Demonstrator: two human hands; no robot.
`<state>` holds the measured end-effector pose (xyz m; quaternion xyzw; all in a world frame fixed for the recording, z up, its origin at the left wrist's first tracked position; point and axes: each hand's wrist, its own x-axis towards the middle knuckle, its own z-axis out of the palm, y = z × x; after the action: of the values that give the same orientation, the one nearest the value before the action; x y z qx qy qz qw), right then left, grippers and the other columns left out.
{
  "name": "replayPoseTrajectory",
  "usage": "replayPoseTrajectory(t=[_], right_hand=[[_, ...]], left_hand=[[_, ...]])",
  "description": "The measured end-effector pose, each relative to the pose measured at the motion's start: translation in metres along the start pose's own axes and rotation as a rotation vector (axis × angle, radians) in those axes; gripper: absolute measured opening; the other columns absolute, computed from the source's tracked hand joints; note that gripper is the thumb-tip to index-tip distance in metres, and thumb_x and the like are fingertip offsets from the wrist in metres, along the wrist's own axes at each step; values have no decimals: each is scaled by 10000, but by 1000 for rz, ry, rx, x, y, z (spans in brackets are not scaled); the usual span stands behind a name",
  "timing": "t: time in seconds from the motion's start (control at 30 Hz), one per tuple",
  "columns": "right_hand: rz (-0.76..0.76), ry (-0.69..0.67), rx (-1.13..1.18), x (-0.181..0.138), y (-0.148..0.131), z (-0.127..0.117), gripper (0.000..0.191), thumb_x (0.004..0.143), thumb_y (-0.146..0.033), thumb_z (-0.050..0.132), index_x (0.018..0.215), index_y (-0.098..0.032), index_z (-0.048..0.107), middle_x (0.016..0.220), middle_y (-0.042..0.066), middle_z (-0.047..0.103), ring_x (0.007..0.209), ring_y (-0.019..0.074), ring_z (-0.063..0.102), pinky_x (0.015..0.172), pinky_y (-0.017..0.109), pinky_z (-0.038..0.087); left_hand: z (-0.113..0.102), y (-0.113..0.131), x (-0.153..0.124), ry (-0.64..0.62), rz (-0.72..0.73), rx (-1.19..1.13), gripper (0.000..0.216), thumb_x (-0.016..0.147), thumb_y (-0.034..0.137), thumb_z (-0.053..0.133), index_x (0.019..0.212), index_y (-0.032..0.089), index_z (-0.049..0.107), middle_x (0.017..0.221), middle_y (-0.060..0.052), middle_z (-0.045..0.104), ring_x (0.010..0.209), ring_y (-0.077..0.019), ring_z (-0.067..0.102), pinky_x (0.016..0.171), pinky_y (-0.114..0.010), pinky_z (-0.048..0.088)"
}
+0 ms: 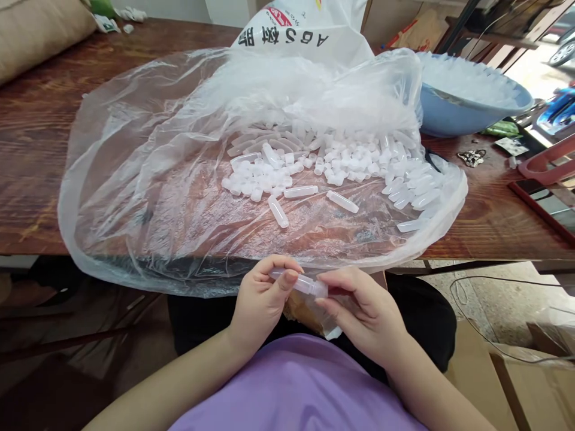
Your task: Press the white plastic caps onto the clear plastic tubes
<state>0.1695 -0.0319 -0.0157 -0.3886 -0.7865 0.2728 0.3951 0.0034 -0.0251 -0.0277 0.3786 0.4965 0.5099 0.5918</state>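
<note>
Both hands hold one small clear plastic tube [300, 282] just in front of the table edge, above my lap. My left hand [263, 299] is closed around the tube's body. My right hand [362, 308] pinches the tube's cap end. A small clear bag with something brown in it [309, 317] lies on my lap under the hands. On the table, a large clear plastic sheet [148, 179] carries several loose clear tubes [344, 202] and a heap of small white caps [256, 179].
A blue basin [467, 117] full of white pieces stands at the back right. A white printed bag [309, 30] lies behind the sheet. Keys [471, 157] and a red frame [545, 167] sit at the right. Cardboard boxes [530, 383] stand on the floor right.
</note>
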Motion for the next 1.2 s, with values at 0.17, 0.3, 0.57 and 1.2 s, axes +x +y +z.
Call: replayPoseTrajectory(t=[0.17, 0.3, 0.57, 1.2], right_hand=[[-353, 29, -174, -4, 6, 2, 375, 852, -78, 506, 1203, -211, 525, 1009, 68, 675, 965, 183, 630, 812, 308, 557], [-217, 58, -151, -3, 5, 2, 214, 858, -189, 552, 1066, -204, 601, 882, 44, 700, 799, 156, 668, 685, 241, 571], [111, -41, -90, -7, 5, 12, 274, 924, -374, 382, 970, -180, 570, 761, 46, 666, 673, 152, 643, 593, 250, 526], [118, -63, -117, -6, 3, 12, 320, 943, -382, 300, 825, -189, 525, 673, 23, 595, 587, 133, 570, 527, 227, 450]], left_hand=[[4, 0, -1, 68, -17, -9, 456, 603, 588, 689, 659, 154, 560, 535, 33, 527, 454, -69, 411, 449, -197, 341], [3, -1, -1, 23, -60, 5, 460, 595, 586, 694, 642, 150, 554, 484, 48, 504, 433, -66, 420, 442, -186, 354], [5, -1, -3, 5, -65, 84, 410, 641, 548, 683, 681, 158, 562, 522, 36, 546, 458, -85, 484, 448, -194, 391], [6, -1, -7, 9, 16, 165, 333, 730, 493, 631, 692, 170, 563, 513, 44, 540, 451, -71, 470, 438, -173, 392]])
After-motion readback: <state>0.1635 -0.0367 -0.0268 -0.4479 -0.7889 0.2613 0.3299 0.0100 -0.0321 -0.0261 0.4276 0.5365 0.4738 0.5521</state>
